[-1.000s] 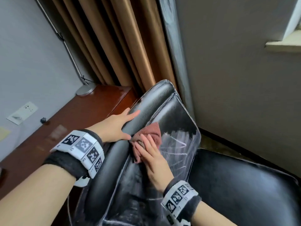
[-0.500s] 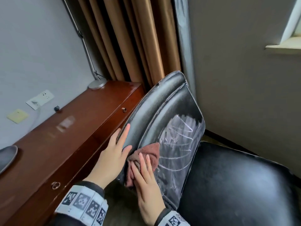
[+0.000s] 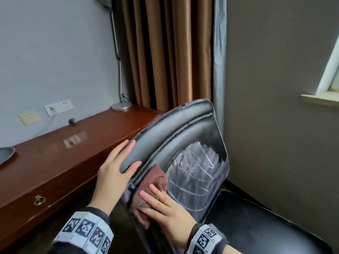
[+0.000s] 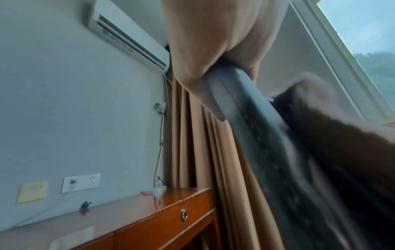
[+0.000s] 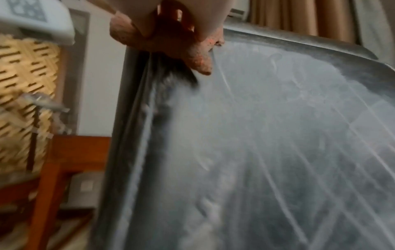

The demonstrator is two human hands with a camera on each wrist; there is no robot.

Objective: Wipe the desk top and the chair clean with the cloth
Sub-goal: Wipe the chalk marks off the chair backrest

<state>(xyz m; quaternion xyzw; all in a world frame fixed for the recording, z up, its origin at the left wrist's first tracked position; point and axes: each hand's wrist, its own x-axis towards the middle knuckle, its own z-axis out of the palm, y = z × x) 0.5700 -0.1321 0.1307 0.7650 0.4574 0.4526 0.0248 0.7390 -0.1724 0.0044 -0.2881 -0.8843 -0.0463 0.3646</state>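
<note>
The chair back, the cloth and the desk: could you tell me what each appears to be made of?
Chair back: black leather or a leather-look vinyl, smooth with a soft sheen and a piped seam. Cloth: reddish-brown napped fabric, probably microfibre or terry. Desk: reddish-brown wood or veneer, glossy varnish that shows reflections.

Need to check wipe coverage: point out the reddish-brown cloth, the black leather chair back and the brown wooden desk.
reddish-brown cloth [image 3: 157, 177], head view, upper fold
black leather chair back [image 3: 198, 173], head view, streaked panel
brown wooden desk [image 3: 55, 162], head view, bare top
</note>
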